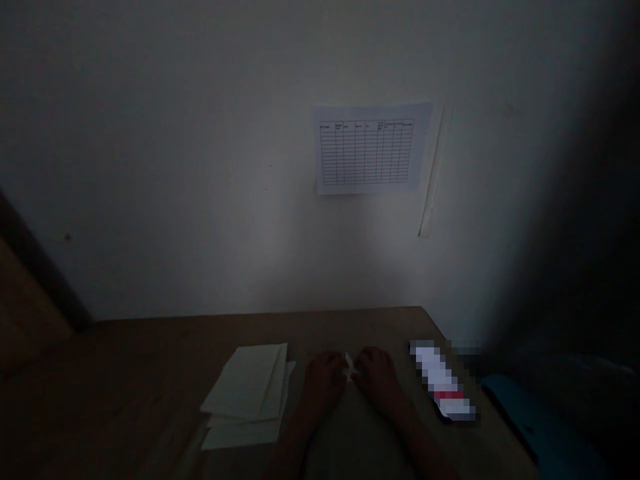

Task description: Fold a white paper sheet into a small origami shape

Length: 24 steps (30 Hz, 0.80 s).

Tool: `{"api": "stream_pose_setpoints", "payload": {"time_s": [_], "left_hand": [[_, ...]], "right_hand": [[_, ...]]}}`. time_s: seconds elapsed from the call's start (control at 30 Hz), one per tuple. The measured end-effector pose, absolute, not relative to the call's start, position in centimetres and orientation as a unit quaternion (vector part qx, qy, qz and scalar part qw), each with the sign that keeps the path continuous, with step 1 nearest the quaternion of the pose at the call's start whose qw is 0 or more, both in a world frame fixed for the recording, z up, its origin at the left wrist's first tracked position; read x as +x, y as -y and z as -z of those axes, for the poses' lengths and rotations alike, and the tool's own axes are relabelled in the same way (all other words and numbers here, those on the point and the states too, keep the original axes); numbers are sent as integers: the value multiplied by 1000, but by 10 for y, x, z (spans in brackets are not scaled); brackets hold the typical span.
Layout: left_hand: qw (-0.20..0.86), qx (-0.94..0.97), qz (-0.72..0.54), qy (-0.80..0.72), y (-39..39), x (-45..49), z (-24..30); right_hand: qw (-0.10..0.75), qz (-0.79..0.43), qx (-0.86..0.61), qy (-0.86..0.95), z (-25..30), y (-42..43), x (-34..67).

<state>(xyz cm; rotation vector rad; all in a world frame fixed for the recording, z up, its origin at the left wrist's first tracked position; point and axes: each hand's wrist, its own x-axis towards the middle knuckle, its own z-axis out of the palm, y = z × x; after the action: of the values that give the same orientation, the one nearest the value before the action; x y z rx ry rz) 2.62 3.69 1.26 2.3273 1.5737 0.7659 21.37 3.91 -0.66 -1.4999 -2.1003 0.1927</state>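
The scene is very dim. My left hand [323, 383] and my right hand [377, 380] rest close together on a wooden table [150, 360], fingers curled. Between their fingertips they pinch a small white piece of paper [349, 366], which looks folded. A larger pale sheet seems to lie under my wrists, but it is too dark to be sure. A stack of pale paper sheets [250, 397] lies just left of my left hand.
A pixelated white and red oblong object [443, 390] lies to the right of my right hand. A blue thing [530, 427] sits beyond the table's right edge. A printed grid sheet [370, 150] hangs on the wall behind.
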Motion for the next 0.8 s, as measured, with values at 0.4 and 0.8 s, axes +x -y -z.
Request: {"api": "stream_pose_setpoints", "payload": {"time_s": [0.4, 0.8], "left_hand": [[125, 796, -237, -543, -37, 29, -16], [133, 807, -221, -531, -37, 24, -13]], "right_hand": [[313, -104, -541, 774, 3, -41, 215], [285, -165, -516, 791, 1, -43, 231]]}}
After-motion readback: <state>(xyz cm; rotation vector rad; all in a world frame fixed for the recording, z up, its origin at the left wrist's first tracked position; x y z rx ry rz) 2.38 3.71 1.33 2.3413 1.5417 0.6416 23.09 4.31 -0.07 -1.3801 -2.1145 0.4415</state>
